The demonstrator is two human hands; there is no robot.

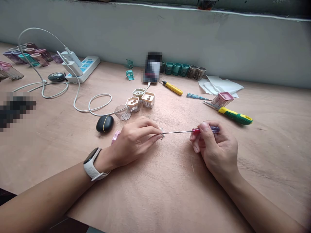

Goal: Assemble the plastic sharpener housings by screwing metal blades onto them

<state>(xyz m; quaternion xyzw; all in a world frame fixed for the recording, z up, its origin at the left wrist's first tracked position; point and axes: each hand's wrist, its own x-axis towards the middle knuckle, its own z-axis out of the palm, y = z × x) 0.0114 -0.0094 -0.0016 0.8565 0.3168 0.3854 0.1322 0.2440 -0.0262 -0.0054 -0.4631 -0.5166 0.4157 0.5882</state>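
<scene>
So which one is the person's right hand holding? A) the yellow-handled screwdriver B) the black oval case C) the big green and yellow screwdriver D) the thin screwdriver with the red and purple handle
D. The right hand grips the thin screwdriver with the red and purple handle, and its shaft reaches to the small clear piece in the left hand.

Soft daylight, pale glare on the bench [155,113], faint shadow under the right hand [216,150], dimmer wall [218,48], bowed wide-angle edges, pixelated patch [152,67]
</scene>
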